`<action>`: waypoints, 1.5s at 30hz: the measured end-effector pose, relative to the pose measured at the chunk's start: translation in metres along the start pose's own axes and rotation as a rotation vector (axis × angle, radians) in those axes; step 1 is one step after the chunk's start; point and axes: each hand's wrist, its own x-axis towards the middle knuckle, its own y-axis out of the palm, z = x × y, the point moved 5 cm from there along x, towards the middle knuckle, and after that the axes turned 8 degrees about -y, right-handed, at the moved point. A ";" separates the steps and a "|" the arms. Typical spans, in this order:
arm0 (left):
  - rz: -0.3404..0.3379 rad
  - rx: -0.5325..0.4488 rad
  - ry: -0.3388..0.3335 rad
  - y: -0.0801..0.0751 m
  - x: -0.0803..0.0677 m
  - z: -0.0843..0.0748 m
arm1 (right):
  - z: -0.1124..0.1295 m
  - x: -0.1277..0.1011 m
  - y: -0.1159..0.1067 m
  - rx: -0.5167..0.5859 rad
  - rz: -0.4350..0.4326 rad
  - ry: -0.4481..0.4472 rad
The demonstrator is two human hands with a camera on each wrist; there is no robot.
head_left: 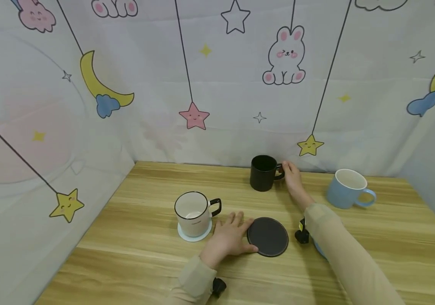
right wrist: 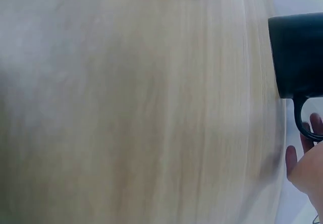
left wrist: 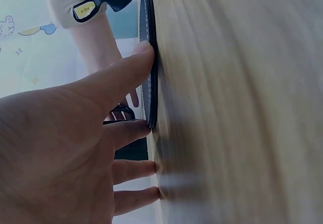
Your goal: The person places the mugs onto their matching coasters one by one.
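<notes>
- Head view: a round black leather-like coaster (head_left: 267, 236) is seen lying flat on the light wooden table (head_left: 145, 262), near its front middle. The left hand (head_left: 228, 238) is laid flat beside it, fingers spread and relaxed, its thumb touching the coaster's left edge; nothing is gripped. A black ceramic mug (head_left: 263, 173) is seen standing upright near the back wall, and its handle is touched by the fingers of the right hand (head_left: 293, 180); whether the handle is actually pinched cannot be told here. A white mug with a black handle (head_left: 194, 213) is set on a pale blue coaster (head_left: 187, 235) to the left, and a light blue mug (head_left: 347, 188) is placed to the right.
- Left wrist view: the thumb is pressed against the coaster's rim (left wrist: 149, 77), the other fingers being stretched onto the table.
- Right wrist view: the black mug's handle (right wrist: 304, 123) is met by the fingertips (right wrist: 317, 124), loosely curled; a firm hold is not shown.
</notes>
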 end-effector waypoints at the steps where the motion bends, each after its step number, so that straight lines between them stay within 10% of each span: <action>1: 0.001 0.002 -0.002 0.000 0.000 0.000 | 0.000 0.000 0.001 0.020 -0.002 0.009; 45: -0.003 0.000 0.005 -0.002 -0.001 -0.001 | -0.006 0.011 0.007 0.385 0.002 0.158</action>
